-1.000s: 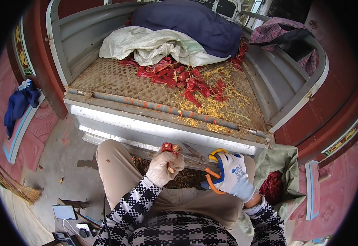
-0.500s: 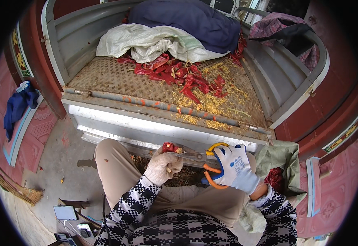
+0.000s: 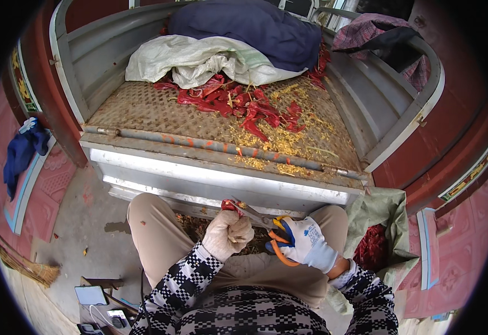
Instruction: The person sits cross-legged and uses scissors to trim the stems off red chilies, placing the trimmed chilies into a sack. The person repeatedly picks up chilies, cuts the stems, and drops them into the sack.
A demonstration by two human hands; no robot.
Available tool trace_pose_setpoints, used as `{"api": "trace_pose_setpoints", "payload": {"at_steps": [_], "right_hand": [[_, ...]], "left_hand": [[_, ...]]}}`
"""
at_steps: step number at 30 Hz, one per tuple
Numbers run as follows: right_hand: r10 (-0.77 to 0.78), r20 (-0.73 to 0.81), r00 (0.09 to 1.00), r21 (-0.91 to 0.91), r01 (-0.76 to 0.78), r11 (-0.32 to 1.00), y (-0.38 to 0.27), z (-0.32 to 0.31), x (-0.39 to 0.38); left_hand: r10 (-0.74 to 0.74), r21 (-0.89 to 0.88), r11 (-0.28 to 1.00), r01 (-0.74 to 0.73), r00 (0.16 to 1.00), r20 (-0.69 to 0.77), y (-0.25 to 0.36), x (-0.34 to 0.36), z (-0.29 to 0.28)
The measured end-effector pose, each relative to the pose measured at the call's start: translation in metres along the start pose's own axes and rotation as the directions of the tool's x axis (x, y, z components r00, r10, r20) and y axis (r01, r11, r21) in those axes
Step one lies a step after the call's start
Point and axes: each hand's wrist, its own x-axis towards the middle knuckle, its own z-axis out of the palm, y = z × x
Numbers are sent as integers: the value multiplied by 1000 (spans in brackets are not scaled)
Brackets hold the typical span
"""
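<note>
My left hand (image 3: 228, 234), in a cream knitted glove, is closed round a dried red chili pepper (image 3: 230, 205) whose end sticks out at the top of the fist. My right hand (image 3: 310, 241), in a white and blue coated glove, grips scissors (image 3: 270, 223) by their orange and yellow handles. The blades point up and left and meet the chili's protruding end. Both hands are over my lap, just before the truck bed's edge. Several red chilies (image 3: 238, 106) lie loose on the bed, among scattered yellow seeds (image 3: 255, 137).
A white woven sack (image 3: 194, 58) and a dark blue cloth (image 3: 244, 30) cover the heap behind. An open green sack (image 3: 392, 206) at my right contains red chilies. A phone (image 3: 91, 295) rests on a low stool at left, near a broom (image 3: 37, 271).
The scissor handles have come closer together, and my right hand has shifted slightly left and down. The blades now slant more steeply across the chili's end. My left hand has turned slightly.
</note>
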Motion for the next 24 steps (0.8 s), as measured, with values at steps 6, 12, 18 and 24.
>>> {"api": "trace_pose_setpoints", "payload": {"at_steps": [6, 12, 18, 24], "right_hand": [[75, 50, 996, -108, -69, 992, 5, -13, -9], [267, -276, 923, -233, -334, 914, 41, -53, -8], [646, -303, 701, -413, -707, 574, 105, -112, 30], [749, -275, 602, -386, -783, 488, 158, -112, 56]], "left_hand": [[151, 146, 979, -141, 987, -59, -9, -7, 10], [163, 258, 945, -203, 972, 168, 2, -6, 18], [215, 418, 893, -168, 974, -67, -3, -6, 29], [247, 417, 869, -264, 964, 97, 0, 2, 17]]}}
